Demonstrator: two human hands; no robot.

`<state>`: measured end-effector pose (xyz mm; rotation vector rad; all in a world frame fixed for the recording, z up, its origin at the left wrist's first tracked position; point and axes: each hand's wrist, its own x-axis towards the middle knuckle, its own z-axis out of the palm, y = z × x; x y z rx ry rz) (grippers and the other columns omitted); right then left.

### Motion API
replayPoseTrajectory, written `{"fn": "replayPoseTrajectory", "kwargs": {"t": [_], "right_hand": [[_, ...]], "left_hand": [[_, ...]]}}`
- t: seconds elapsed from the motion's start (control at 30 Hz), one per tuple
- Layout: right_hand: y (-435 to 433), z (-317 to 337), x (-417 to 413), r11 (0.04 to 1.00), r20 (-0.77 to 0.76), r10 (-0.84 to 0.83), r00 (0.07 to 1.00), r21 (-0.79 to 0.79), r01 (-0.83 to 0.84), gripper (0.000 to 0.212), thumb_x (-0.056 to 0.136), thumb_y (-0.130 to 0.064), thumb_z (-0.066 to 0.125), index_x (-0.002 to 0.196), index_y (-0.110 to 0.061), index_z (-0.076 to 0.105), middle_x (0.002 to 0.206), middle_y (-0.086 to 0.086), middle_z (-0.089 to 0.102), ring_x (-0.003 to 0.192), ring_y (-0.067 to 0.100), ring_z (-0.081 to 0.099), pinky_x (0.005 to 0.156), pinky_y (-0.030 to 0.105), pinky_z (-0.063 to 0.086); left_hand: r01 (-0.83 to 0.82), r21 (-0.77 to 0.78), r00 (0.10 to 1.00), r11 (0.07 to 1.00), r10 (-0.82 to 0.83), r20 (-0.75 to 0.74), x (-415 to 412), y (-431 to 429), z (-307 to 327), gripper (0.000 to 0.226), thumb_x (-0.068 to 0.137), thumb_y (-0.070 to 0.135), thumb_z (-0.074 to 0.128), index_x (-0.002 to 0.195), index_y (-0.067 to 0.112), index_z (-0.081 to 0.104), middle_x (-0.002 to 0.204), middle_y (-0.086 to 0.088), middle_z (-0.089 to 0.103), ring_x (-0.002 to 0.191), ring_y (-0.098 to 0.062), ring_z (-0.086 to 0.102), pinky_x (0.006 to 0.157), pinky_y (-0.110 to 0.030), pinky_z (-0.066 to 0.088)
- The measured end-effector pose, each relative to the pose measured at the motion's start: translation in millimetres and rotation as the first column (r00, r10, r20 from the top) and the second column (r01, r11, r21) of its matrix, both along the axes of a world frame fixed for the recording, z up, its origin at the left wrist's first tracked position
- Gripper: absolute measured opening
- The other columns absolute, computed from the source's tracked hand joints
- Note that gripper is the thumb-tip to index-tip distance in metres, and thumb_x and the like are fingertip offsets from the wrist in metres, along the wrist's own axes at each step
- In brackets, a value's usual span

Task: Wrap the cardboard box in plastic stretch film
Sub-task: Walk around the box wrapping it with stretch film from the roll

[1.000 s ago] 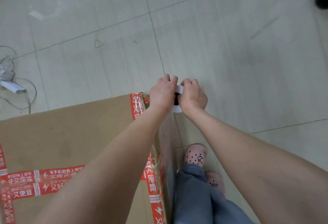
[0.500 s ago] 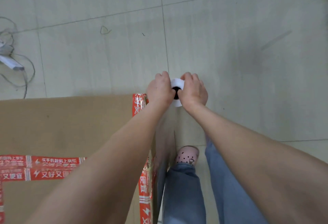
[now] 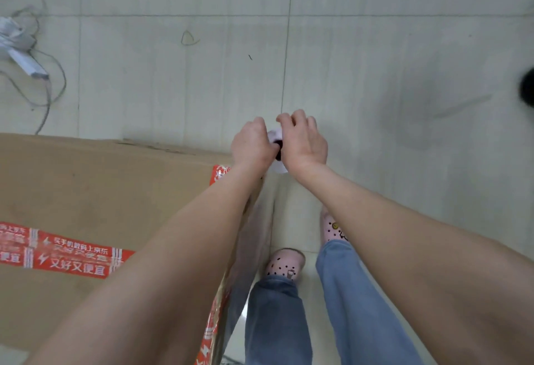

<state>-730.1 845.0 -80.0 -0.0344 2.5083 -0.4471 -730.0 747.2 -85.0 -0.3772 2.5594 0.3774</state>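
Left hand (image 3: pixel 252 147) and right hand (image 3: pixel 304 142) are still clutching the film roll (image 3: pixel 278 167) at 2 o'clock off the cardboard box (image 3: pixel 101 191). The right shoe (image 3: pixel 331 228) is newly showing at 5 o'clock.

The cardboard box (image 3: pixel 101 191) stands on the floor (image 3: pixel 375 46) at the lower left, with a tape strip (image 3: pixel 66 257) across its top. Just past the box's far right corner, the left hand (image 3: pixel 252 146) and right hand (image 3: pixel 304 145) grip the roll of stretch film (image 3: pixel 276 140) between them, left hand nearer the box. The film sheet (image 3: pixel 254 234) runs down against the box's right side. The person's feet (image 3: pixel 284 263) stand right of the box, beneath the arms. Far left, beyond the box, a power strip (image 3: pixel 26 58) and its cable (image 3: pixel 55 75) lie on the floor.
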Motion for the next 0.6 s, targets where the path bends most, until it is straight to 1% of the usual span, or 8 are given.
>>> {"fn": "replayPoseTrajectory", "kwargs": {"t": [0.07,0.1,0.13,0.27,0.37,0.47,0.53,0.6], "right_hand": [[1,-4,-5,0.977,0.11,-0.211,0.971,-0.002,0.212,0.042,0.09,-0.021,0.057,0.13,-0.02,0.044,0.127,0.006,0.044,0.113,0.028,0.049,0.068,0.033,0.037],[1,-6,-9,0.961,0.155,-0.272,0.95,-0.007,0.276,0.041,0.089,-0.025,0.059,0.127,-0.019,0.046,0.124,0.006,0.046,0.109,0.029,0.054,0.069,0.033,0.038],[0,-7,-12,0.955,0.187,-0.289,0.939,-0.015,0.297,0.04,0.088,-0.028,0.06,0.124,-0.018,0.047,0.121,0.006,0.049,0.106,0.03,0.056,0.069,0.032,0.038],[-12,-5,-32,0.968,0.157,-0.231,0.96,-0.067,0.244,0.03,0.088,-0.022,0.056,0.117,-0.017,0.053,0.117,0.006,0.054,0.104,0.03,0.057,0.069,0.03,0.036],[-21,-6,-49,0.99,0.092,-0.115,0.989,-0.076,0.123,0.03,0.089,-0.018,0.054,0.119,-0.017,0.053,0.119,0.006,0.054,0.106,0.03,0.057,0.071,0.029,0.036],[-30,-10,-60,0.998,0.051,-0.027,0.998,-0.062,0.03,0.026,0.089,-0.016,0.051,0.115,-0.018,0.054,0.117,0.004,0.054,0.103,0.029,0.057,0.069,0.028,0.034],[-37,-11,-65,0.998,0.042,-0.004,0.999,-0.07,0.007,0.026,0.088,-0.015,0.05,0.113,-0.019,0.055,0.115,0.004,0.054,0.101,0.029,0.057,0.068,0.029,0.034],[-44,-9,-68,0.995,0.062,-0.004,0.998,-0.097,0.01,0.027,0.088,-0.016,0.051,0.115,-0.021,0.056,0.116,0.004,0.054,0.102,0.028,0.057,0.07,0.03,0.038]], "left_hand": [[-0.087,-0.021,0.996,0.996,0.087,0.023,-7,-6,0,0.025,0.082,0.022,0.058,0.099,0.005,0.052,0.1,-0.014,0.06,0.092,-0.034,0.057,0.063,-0.032,0.031],[-0.12,-0.025,0.992,0.992,0.121,0.031,-10,-9,-1,0.026,0.082,0.023,0.058,0.1,0.005,0.052,0.101,-0.014,0.061,0.092,-0.033,0.057,0.063,-0.032,0.031],[-0.146,-0.031,0.988,0.989,0.147,0.037,-12,-11,0,0.028,0.082,0.023,0.059,0.101,0.004,0.052,0.102,-0.014,0.061,0.092,-0.033,0.056,0.064,-0.032,0.032],[-0.209,-0.053,0.977,0.977,0.211,0.042,-24,-24,1,0.03,0.081,0.023,0.06,0.102,0.004,0.053,0.104,-0.015,0.061,0.095,-0.033,0.057,0.065,-0.032,0.034],[-0.269,-0.035,0.962,0.963,0.27,0.038,-29,-32,0,0.032,0.08,0.024,0.062,0.102,0.003,0.053,0.102,-0.014,0.061,0.094,-0.032,0.057,0.065,-0.032,0.035],[-0.309,-0.032,0.949,0.95,0.311,0.056,-33,-40,-2,0.037,0.08,0.026,0.064,0.105,0.003,0.052,0.103,-0.014,0.061,0.096,-0.031,0.057,0.066,-0.033,0.038],[-0.302,-0.032,0.95,0.953,0.304,0.07,-38,-48,-3,0.037,0.08,0.025,0.064,0.107,0.004,0.051,0.104,-0.013,0.061,0.097,-0.032,0.057,0.067,-0.033,0.038],[-0.215,-0.049,0.973,0.975,0.218,0.071,-45,-56,-3,0.034,0.08,0.022,0.062,0.109,0.006,0.052,0.105,-0.012,0.06,0.096,-0.031,0.057,0.067,-0.033,0.038]]}}
